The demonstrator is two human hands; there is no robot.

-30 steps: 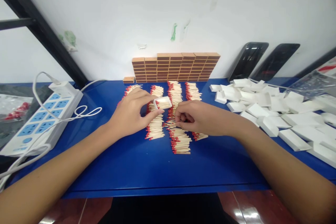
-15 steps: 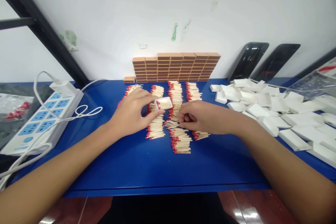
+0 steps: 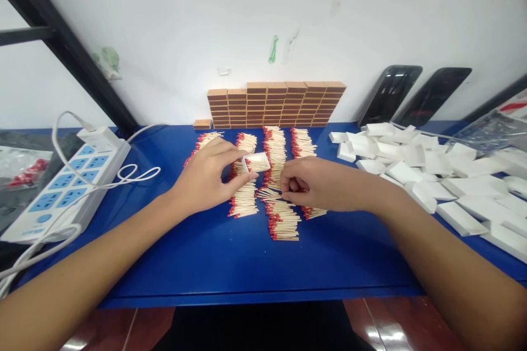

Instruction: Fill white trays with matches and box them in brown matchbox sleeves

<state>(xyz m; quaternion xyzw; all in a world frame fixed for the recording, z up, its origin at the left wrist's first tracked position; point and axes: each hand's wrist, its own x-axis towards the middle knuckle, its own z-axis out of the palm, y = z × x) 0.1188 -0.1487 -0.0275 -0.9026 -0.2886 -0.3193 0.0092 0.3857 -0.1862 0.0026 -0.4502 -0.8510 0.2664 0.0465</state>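
Note:
Between its thumb and fingers my left hand (image 3: pixel 212 175) holds a small white matchbox tray (image 3: pixel 265 164) above the rows of matches. A few red-tipped matches lie inside that tray. My right hand (image 3: pixel 302 184) is closed in a pinch low over the middle row of matches (image 3: pixel 284 221); its fingertips meet the matches there, and what they pinch is too small to make out. Some matches beside those fingertips lie askew. Other rows of red-headed matches (image 3: pixel 245 204) run alongside, partly covered by my hands.
Stacked matchboxes (image 3: pixel 275 104) line the wall, with one single matchbox (image 3: pixel 202 124) at their left. White box trays (image 3: pixel 411 159) are heaped on the right. A power strip (image 3: pixel 69 192) with white cables lies left. Two dark glossy panels (image 3: pixel 391 93) lean at the back right.

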